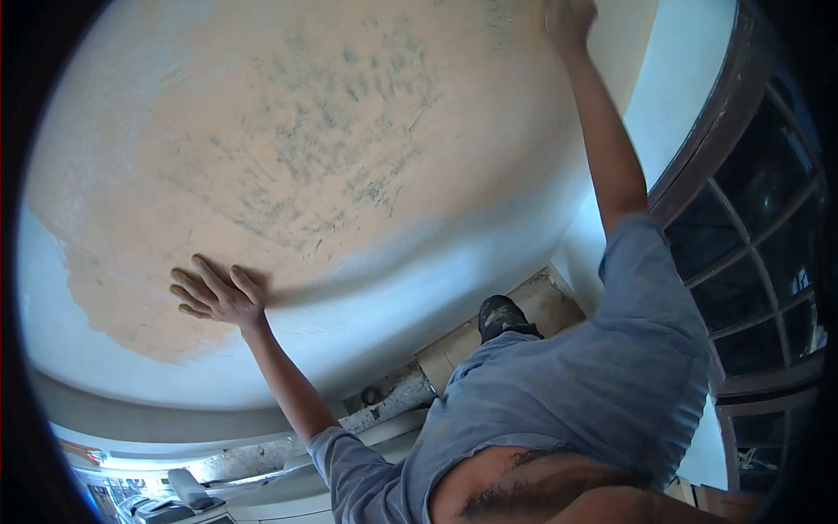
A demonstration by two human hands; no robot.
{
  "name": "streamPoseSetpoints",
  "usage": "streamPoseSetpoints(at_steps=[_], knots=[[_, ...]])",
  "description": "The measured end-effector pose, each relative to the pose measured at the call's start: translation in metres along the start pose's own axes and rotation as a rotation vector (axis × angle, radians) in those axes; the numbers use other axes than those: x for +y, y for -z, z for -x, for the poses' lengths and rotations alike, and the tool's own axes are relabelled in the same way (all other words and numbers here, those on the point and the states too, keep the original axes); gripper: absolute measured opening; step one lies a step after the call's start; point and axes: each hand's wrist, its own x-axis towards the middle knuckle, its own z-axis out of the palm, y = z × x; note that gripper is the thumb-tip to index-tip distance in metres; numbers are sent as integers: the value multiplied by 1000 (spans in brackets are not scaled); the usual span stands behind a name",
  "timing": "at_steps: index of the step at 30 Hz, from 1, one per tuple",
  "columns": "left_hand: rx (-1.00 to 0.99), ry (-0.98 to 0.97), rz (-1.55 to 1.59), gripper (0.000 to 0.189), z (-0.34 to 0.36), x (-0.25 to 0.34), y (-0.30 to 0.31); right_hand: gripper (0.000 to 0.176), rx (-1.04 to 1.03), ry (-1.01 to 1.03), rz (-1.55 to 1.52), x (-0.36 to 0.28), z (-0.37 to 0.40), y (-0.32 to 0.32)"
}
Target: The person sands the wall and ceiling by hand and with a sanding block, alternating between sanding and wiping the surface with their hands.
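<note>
My left hand (pixel 216 295) lies against the wall (pixel 489 148) with its fingers spread, holding nothing; the fingertips look dusted. Higher up at the right, my right hand (pixel 572 22) is raised to the wall with its fingers curled in. The frame's top edge partly cuts it off, and what it holds, if anything, is hidden. A peach-coloured coat covers much of the wall, with dark greyish scuffs (pixel 349 131) across its middle. Along the lower part and the left edge, the surface shows white.
To the right is a brown-framed window (pixel 742 227) with dark panes. A shoe (pixel 502 316) of mine stands on a ledge or floor (pixel 550 301) by the wall's foot. At the lower left, a chair-like grey object (pixel 188 489) stands beyond a ledge with rough edges.
</note>
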Motion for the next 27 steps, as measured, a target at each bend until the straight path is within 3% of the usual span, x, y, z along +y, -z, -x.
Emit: streamPoseSetpoints(at_steps=[2,3,5,8,9,12,14,17,19,22,23,24,27], knots=[[33,6,14,59,-1,3,-2,43,-63,-407,-286,-25,-34,-7],[29,-1,15,59,1,4,-1,43,-66,-414,-283,-42,-8,0],[3,33,8,58,2,3,-1,37,-336,-451,-55,-96,105,27],[14,31,17,58,0,6,2,37,-151,-286,-465,-175,267,80],[17,32,-7,58,2,2,5,37,-146,-287,-489,-175,261,76],[-23,21,-19,59,4,0,1,37,-323,154,-593,-114,189,62],[-4,18,-18,59,1,2,-1,38,-282,145,-531,-115,103,61],[13,-6,14,58,-2,3,-3,39,-124,2,-412,-57,9,-8],[-2,11,24,59,3,0,1,42,-27,-63,-353,-112,-44,28],[1,19,20,58,2,-1,1,37,-233,-274,-311,-141,146,43],[6,16,12,57,3,1,1,37,-149,-798,-937,-146,257,22],[23,12,13,56,0,5,3,38,-160,-357,-575,-174,268,75],[-6,35,0,57,2,0,4,38,-106,-307,-641,-160,205,54]])
